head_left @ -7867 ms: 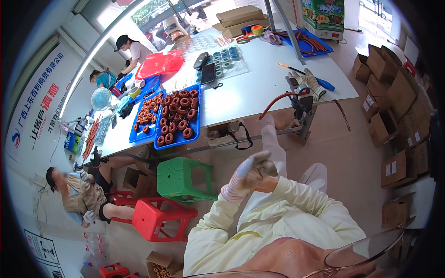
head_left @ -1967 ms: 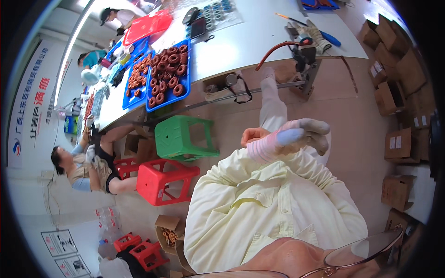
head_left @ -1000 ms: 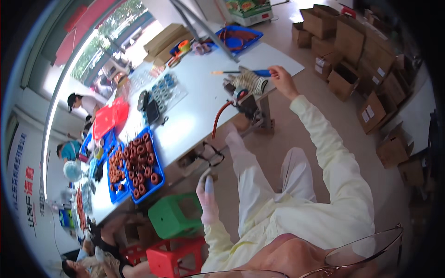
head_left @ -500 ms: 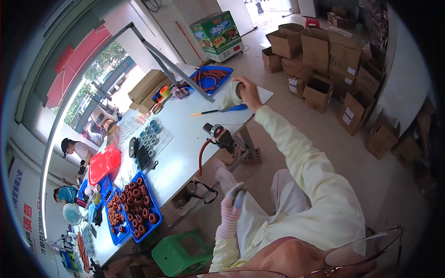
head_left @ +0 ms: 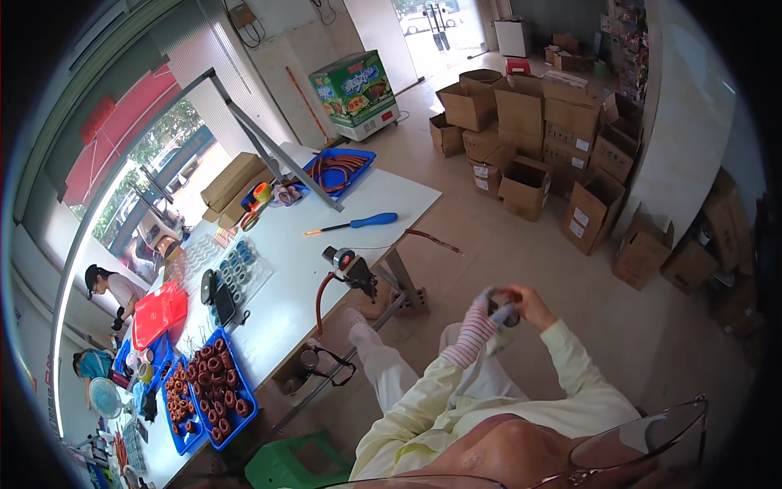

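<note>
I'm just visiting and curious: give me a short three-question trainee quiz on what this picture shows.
1. True or false: the left hand wears a striped glove.
2. What does the right hand touch? A) the screwdriver B) the gloved left hand C) a cardboard box
3. Fill in: the blue-handled screwdriver lies on the white ____.

Key
1. True.
2. B: both hands meet above the lap, away from the table.
3. Table.

Small workshop, long white worktable [head_left: 309, 269], blue trays of copper coils [head_left: 216, 391], stacked cardboard boxes [head_left: 546, 138]
</note>
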{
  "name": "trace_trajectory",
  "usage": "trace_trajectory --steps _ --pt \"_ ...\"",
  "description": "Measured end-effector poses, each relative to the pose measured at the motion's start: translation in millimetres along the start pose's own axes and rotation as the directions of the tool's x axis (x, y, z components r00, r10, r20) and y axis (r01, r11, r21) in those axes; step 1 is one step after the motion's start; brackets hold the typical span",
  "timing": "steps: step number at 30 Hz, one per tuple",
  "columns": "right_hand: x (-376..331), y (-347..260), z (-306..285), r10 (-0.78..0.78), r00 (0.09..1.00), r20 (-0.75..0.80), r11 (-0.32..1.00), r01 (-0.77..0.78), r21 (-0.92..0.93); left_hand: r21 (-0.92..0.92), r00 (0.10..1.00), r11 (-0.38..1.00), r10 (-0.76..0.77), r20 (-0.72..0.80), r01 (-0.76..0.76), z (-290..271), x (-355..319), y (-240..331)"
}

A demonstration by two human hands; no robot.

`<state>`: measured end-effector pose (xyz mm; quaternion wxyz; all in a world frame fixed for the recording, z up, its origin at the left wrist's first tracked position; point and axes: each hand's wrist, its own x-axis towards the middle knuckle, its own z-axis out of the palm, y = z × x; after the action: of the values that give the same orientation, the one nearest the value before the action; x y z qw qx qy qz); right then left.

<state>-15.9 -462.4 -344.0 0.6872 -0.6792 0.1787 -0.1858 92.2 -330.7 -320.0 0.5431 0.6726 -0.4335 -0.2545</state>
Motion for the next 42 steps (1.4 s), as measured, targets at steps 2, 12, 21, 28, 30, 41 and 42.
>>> trace_trajectory --steps 2,12,21,28,30,41,42 --pt "-26 -3 2 0.086 0.995 -0.048 0.996 -0.085 0.010 0.042 0.996 0.999 0.005 0.094 -0.009 20 1 -44" --pt "-80 15 -19 0.036 0.975 -0.217 0.992 -0.061 -0.106 0.662 0.944 0.748 -0.181 0.277 -0.051 47 -12 -21" --pt "-84 31 3 -0.321 0.943 -0.094 0.490 0.081 -0.868 -0.484 0.818 0.660 -0.476 0.323 0.575 47 -7 -66" --pt "-64 34 14 0.570 0.803 0.171 0.766 -0.595 0.243 -0.606 0.901 0.682 -0.404 0.155 0.410 54 -17 -87" --pt "-63 69 -4 0.328 0.809 0.487 0.224 -0.568 0.792 -0.438 0.906 0.793 -0.370 0.205 0.423 49 -19 -84" --pt "8 111 11 0.342 0.935 0.095 0.474 -0.259 0.842 -0.384 0.988 0.911 0.141 -0.059 -0.153 100 -2 -184" --pt "10 124 6 0.285 0.952 0.108 0.512 -0.246 0.823 -0.442 1.000 0.897 0.016 -0.002 -0.015 100 -4 -171"
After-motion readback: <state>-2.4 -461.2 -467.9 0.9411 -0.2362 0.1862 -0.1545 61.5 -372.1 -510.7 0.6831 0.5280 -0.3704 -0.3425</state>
